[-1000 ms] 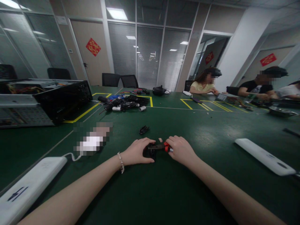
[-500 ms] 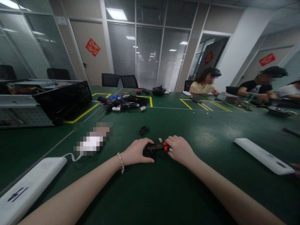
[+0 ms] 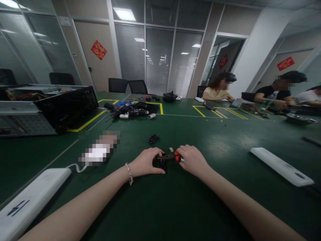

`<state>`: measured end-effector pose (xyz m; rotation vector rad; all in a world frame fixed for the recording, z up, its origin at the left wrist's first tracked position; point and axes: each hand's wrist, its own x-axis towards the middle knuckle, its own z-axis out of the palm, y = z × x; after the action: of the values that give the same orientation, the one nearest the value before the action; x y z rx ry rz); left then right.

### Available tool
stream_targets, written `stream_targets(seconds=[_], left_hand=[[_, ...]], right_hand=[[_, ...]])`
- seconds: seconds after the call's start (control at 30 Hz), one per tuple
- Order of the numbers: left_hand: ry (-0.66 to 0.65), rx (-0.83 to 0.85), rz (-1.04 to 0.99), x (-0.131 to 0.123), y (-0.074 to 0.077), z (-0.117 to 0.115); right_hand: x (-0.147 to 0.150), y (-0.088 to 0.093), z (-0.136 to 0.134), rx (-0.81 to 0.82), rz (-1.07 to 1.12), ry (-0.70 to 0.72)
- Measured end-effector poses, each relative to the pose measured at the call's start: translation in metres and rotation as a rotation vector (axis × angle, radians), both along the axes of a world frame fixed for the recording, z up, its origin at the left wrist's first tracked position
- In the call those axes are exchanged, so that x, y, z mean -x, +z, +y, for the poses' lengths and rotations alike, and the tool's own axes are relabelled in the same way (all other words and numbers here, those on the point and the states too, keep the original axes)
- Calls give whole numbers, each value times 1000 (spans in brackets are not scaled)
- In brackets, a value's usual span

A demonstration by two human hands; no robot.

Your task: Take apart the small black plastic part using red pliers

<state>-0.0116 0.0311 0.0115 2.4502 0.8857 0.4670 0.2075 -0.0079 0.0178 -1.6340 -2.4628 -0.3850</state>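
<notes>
My left hand (image 3: 145, 162) curls around a small black part (image 3: 160, 164) on the green table, thumb and fingers gripping its sides; its exact kind is unclear. In my right hand (image 3: 192, 159) are needle-nose pliers (image 3: 178, 156) with red handles, closed in my fist. Their dark jaws point left and reach over the black part's top. Whether the jaw tips grip anything is too small to see. Just beyond the pliers lies a small pale piece (image 3: 171, 149). Farther off sits a small black bundle (image 3: 153, 139), perhaps a coiled cable.
An opened computer case (image 3: 75, 108) stands at left, beside a heap of tools and cables (image 3: 132, 110). White power bank-like slabs lie at left (image 3: 37, 194) and right (image 3: 282, 166). Several people sit at the far right, near a metal bowl (image 3: 301, 119).
My hands, the pliers and the black part have barely moved. At the right edge, fingers near the white slab have gone out of view.
</notes>
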Motion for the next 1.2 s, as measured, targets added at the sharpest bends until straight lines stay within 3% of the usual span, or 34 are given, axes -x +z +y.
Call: stream_targets(seconds=[0.93,1.2], left_hand=[[0,-34,-2,-1,-6,3],[19,6,7,-1,-2,1]], right_hand=[[-2,1,1,19,-7,3],[-1,0,1,5,-2,10]])
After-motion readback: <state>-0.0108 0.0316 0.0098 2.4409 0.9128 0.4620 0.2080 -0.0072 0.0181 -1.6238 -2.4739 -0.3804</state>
